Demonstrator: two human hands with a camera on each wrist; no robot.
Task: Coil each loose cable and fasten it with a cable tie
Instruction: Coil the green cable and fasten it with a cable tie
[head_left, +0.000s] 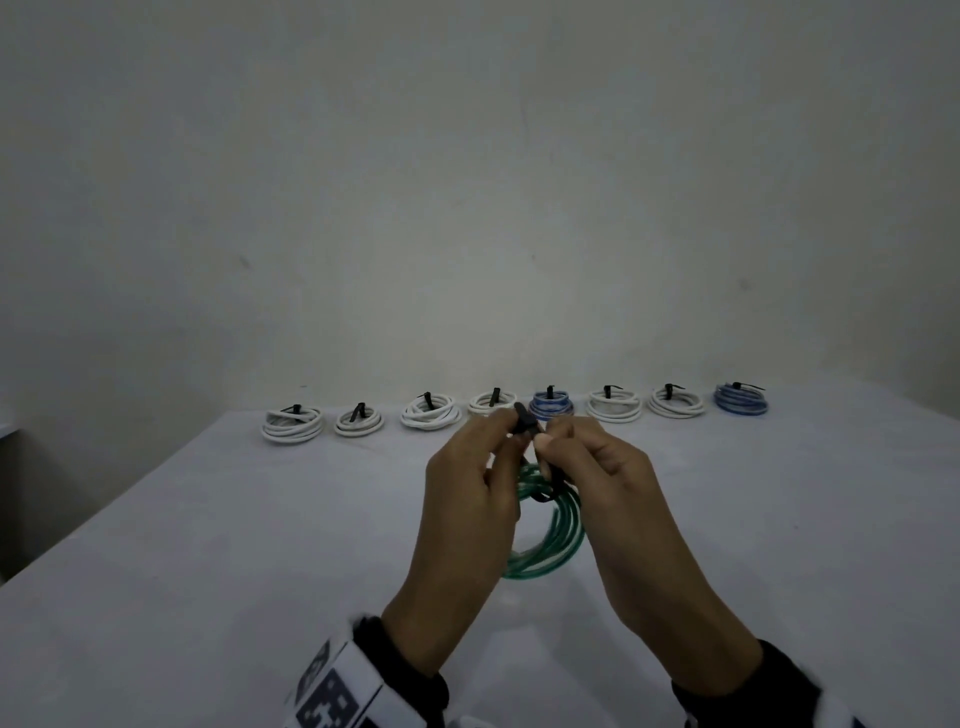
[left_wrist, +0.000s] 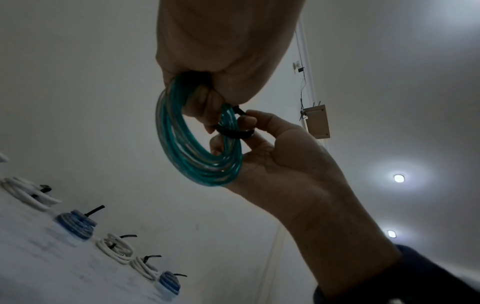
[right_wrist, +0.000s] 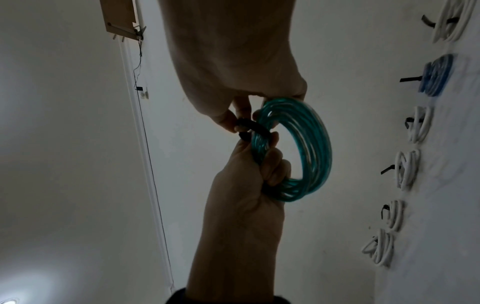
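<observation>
A coiled green cable (head_left: 561, 530) hangs above the table between both hands. My left hand (head_left: 506, 427) holds the coil (left_wrist: 176, 156) with its lower fingers curled through the loop, and its thumb and forefinger pinch the top of a black cable tie (head_left: 523, 423). The tie (left_wrist: 233, 134) wraps round the coil's strands. My right hand (head_left: 550, 440) pinches the tie (right_wrist: 253, 127) from the other side. In the right wrist view my right hand (right_wrist: 239, 121) is at the top, and my left hand (right_wrist: 270, 160) grips the coil (right_wrist: 317, 144) from below.
Several tied coils line the far edge of the white table (head_left: 260, 545): white ones (head_left: 291, 423) and blue ones (head_left: 742, 405), each with a black tie. The table's left edge (head_left: 104, 499) drops to a dark gap. A pale wall stands behind.
</observation>
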